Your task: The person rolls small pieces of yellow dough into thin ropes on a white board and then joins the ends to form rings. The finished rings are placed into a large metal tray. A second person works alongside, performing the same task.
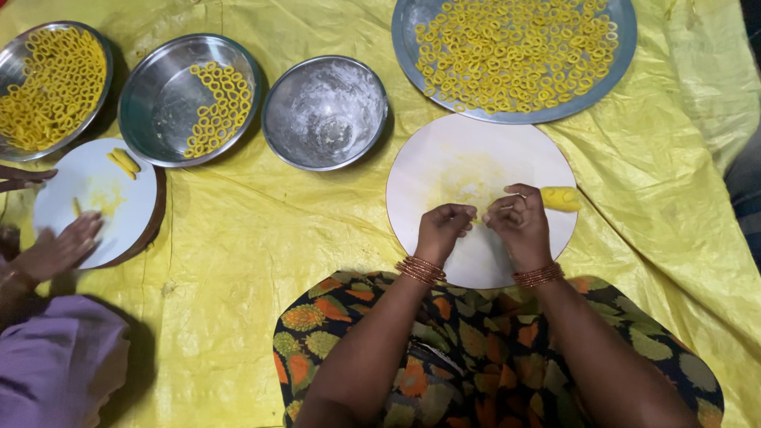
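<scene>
Both curled hands, left hand (441,230) and right hand (517,221), pinched a thin yellow dough strand (483,215) over the round white board (444,170); the yellow dough lump (561,199) remained unshaped, while the large steel tray (626,47) was nearly full of rings.

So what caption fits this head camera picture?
Two hands pinch yellow dough over a round white board, near a tray of dough rings.

Crinkled yellow plastic sheet (238,261) covering floor.
</scene>
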